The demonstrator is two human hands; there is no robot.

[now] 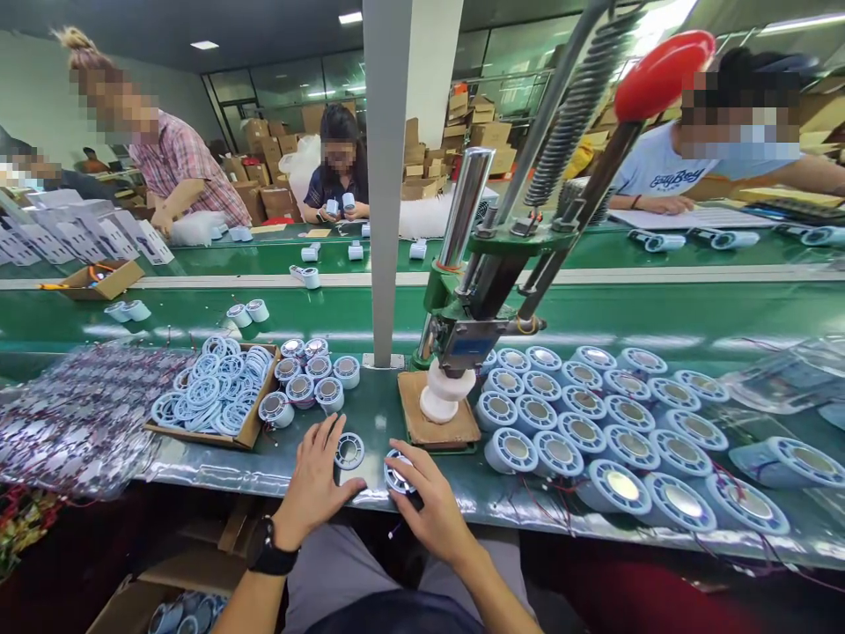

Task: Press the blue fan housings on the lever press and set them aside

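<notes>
My left hand is open, with fingers and thumb spread around the left side of a light-blue slotted ring on the bench. Whether a housing sits under that ring I cannot tell. Close by on the right, the fingers of my right hand curl over a light-blue round housing with a slotted top, at the bench's front edge. Part of this housing is hidden under the fingers, and a thin wire hangs below it. A hand press with a white round pressing head stands just beyond my right hand.
Many round housings with wires fill the bench on the right. A cardboard box of loose rings and a small group of housings stand at left. Bagged parts lie farther left. A grey post rises ahead; co-workers sit or stand across the green conveyor.
</notes>
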